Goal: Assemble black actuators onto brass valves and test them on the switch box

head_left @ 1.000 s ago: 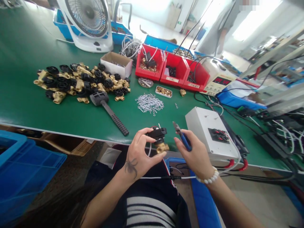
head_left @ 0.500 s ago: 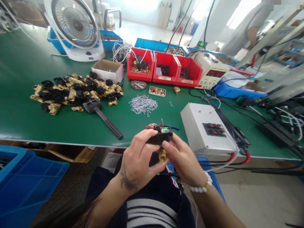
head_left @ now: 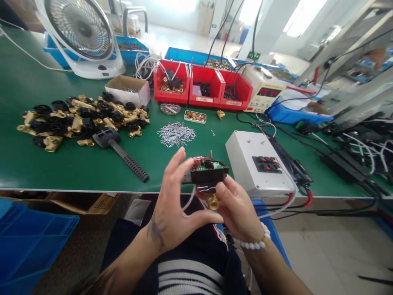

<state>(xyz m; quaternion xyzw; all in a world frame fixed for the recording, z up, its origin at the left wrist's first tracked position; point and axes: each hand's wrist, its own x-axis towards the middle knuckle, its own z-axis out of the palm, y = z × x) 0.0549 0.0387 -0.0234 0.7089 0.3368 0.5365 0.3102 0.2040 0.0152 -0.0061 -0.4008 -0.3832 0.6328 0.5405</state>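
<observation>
Valve is gripped near the bench edge by the right hand (some fingers are hidden); the left hand is spread wide beside it, contact unclear. Bin labels are too blurred to be read.

Housing: black plastic, low sheen. Fitting: brass-coloured metal, smooth and bright. Tabletop: green, smooth, faintly glossy. Pins: bare, shiny metal wire. Mallet: matt black, handle surface ribbed. Bins: red plastic, semi-gloss. Carton: paper board, dull. Control box: pale, smooth, matt. Bracelet beads: white, polished. Striped garment: cloth, knitted in appearance.
</observation>
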